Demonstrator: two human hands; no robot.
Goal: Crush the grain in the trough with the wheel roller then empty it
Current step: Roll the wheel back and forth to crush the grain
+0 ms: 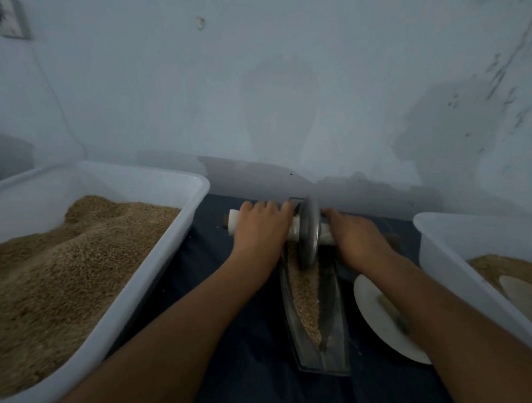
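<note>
My left hand and right hand grip the wheel roller handle, wheel in the trough grain.

Dim frame, cool bluish cast, low contrast overall. Light is soft and diffuse, source not visible; no glare or hard highlights anywhere. Soft-edged shadow blotches sit on the wall, the darkest on its right side. The dark cloth is nearly black with little texture readable. Strong wide-angle distortion: the left tub and right tub bow outward, both forearms stretch toward the lower corners. Grain in the left tub smears near the frame edge. Wheel roller looks slightly motion-blurred; left hand and right hand are soft, not crisp.
</note>
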